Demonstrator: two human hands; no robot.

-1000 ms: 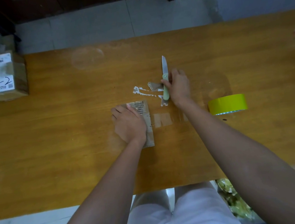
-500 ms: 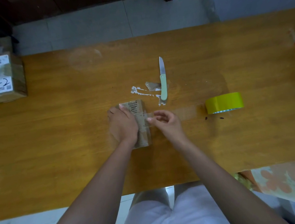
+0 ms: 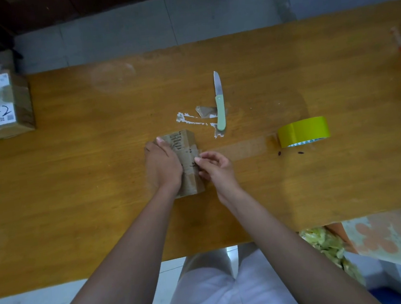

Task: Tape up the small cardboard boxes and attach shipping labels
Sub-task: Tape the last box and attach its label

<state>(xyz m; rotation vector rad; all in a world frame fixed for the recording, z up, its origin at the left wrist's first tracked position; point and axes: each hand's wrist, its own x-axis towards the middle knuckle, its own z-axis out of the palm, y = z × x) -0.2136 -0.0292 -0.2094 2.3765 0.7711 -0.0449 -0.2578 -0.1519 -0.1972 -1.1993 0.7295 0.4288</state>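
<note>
At the far left edge of the worktop (image 3: 74, 191) stand two labelled boxes (image 3: 1, 104), apparently finished and set aside out of the working area. Near the centre, the small cardboard box (image 3: 187, 151) lies flat on the worktop, a band of clear tape already across its top. The left hand (image 3: 163, 163) lies palm-down over the box's left portion with fingers extended, judged to be pinning it against sliding. The right hand (image 3: 215, 166) is at the box's right edge, its fingers curled and pinching the tape strip (image 3: 239, 147) where it meets the box; the two hands are close together, the box directly beneath and between them. The strip runs right along the worktop to the yellow tape roll (image 3: 303, 131), uncut. A folding knife (image 3: 220, 107) lies open just beyond the box, beside torn tape scraps (image 3: 190, 118), within reach for cutting.
</note>
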